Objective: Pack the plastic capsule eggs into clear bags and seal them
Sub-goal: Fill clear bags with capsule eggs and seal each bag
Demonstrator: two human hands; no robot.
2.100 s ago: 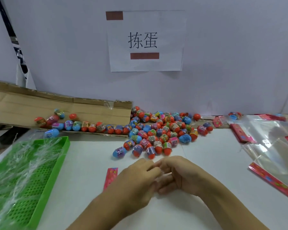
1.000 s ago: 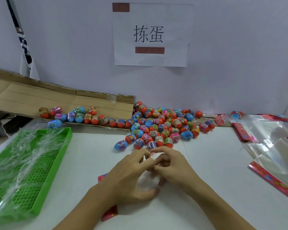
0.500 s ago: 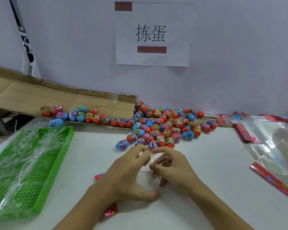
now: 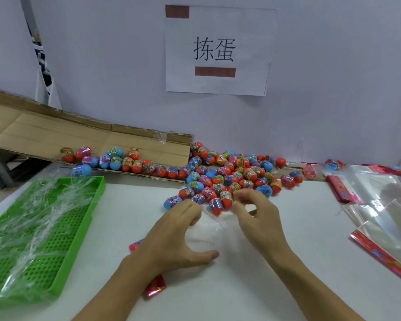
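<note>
White surface (image 4: pixel 252 286), wall behind with a taped paper sign (image 4: pixel 219 49). Far left, a green perforated tray (image 4: pixel 88 218) holding crumpled clear film. Behind it a flattened cardboard sheet (image 4: pixel 83 137) leans against the wall, a row of eggs along its lower edge. Main pile of capsule eggs (image 4: pixel 229 174), orange, blue and pink, sits at the back centre, its front edge just ahead of both hands. Right side: a loose stack of clear bags (image 4: pixel 384 205) with red printed header strips. One clear bag (image 4: pixel 208 230) lies flat between the hands, mouth toward the pile; its red header (image 4: pixel 155 288) pokes out under the left wrist. Left hand (image 4: pixel 178 235) rests on the bag, thumb spread out on the surface, fingers curled at the bag's left mouth edge; actual pinch on the film cannot be told. Right hand (image 4: pixel 257 218) curled at the right mouth edge, fingertips bent beside the nearest eggs; grip likewise unclear.
</note>
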